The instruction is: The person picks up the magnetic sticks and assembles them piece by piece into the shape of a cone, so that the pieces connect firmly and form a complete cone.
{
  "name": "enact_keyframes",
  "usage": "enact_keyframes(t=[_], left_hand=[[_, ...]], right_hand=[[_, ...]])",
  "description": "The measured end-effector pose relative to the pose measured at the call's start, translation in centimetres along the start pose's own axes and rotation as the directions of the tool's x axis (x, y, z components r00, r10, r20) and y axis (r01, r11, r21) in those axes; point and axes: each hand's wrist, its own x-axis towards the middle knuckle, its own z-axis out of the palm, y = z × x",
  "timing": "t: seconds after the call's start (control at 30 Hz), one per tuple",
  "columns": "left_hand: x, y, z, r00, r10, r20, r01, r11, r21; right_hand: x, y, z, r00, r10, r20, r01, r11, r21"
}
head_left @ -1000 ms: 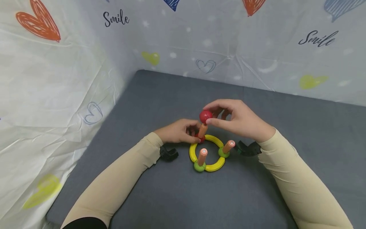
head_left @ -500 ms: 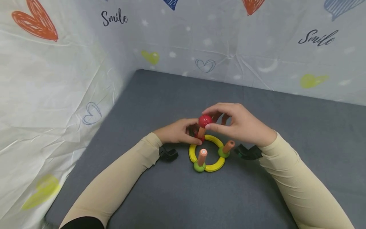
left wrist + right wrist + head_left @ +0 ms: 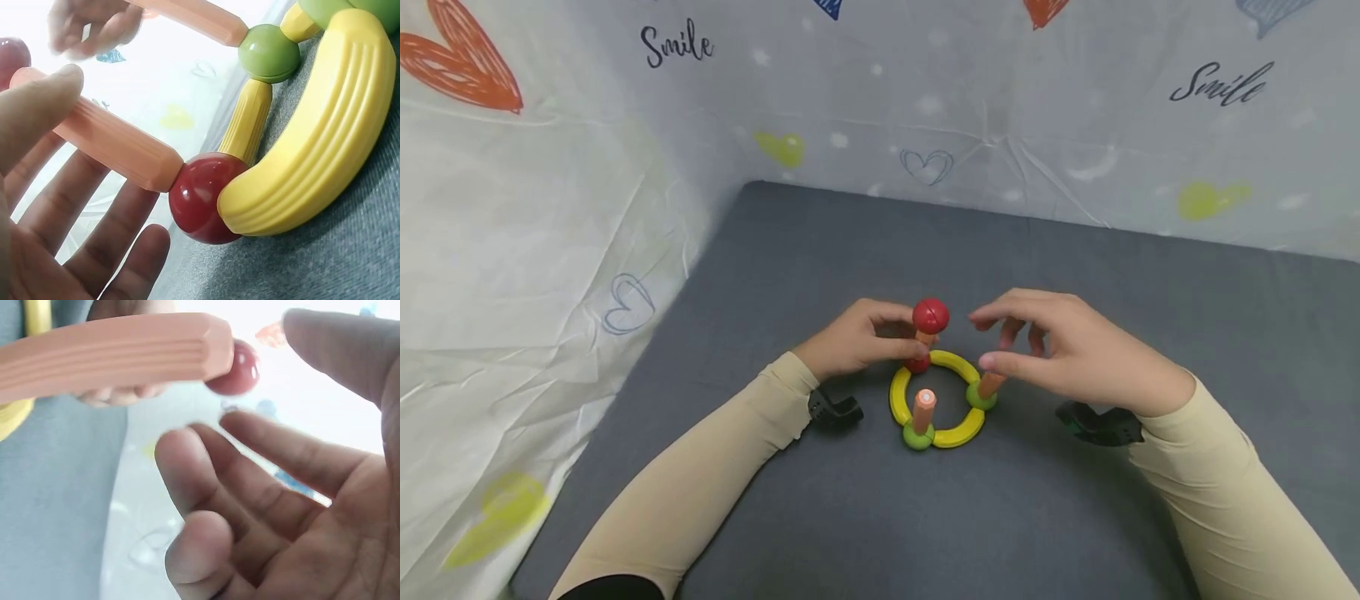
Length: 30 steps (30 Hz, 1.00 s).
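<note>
My left hand (image 3: 867, 335) pinches an orange ridged stick (image 3: 119, 140) between thumb and fingers. The stick rises from a lower red ball (image 3: 201, 199) in a ring of curved yellow pieces (image 3: 898, 403), and an upper red ball (image 3: 931, 316) caps its top. Two green balls in the same ring bear uncapped orange sticks: one near green ball (image 3: 917, 436) and one right green ball (image 3: 981, 397). My right hand (image 3: 1075, 350) hangs just right of the upper red ball, fingers parted and holding nothing. In the head view it partly covers the right-hand orange stick (image 3: 989, 385).
A dark grey table (image 3: 865, 525) lies under the ring. White sheeting (image 3: 587, 208) printed with hearts and "Smile" hangs along the left and back. Black wrist-camera mounts (image 3: 837, 410) sit under both wrists, close to the ring's sides.
The upper red ball came down onto the left-held stick. My right hand then let go of it and moved off to the right. My left hand stays at the stick.
</note>
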Motion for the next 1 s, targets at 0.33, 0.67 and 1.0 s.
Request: enact_keyframes(t=[0.33, 0.67, 1.0], left_hand=[[0.1, 0.2, 0.3, 0.999, 0.014, -0.029, -0.012, 0.998, 0.059], [0.6, 0.6, 1.5, 0.997, 0.081, -0.007, -0.079, 0.984, 0.163], [0.5, 1.3, 2.2, 0.993, 0.116, 0.023, -0.118, 0.948, 0.294]], right_hand=[[-1.7, 2.0, 0.5, 0.996, 0.005, 0.085, -0.014, 0.994, 0.104], [-0.9, 2.2, 1.9, 0.999, -0.036, 0.009, 0.035, 0.993, 0.111], [-0.7, 2.3, 2.5, 1.000, -0.001, -0.002, 0.001, 0.984, 0.179]])
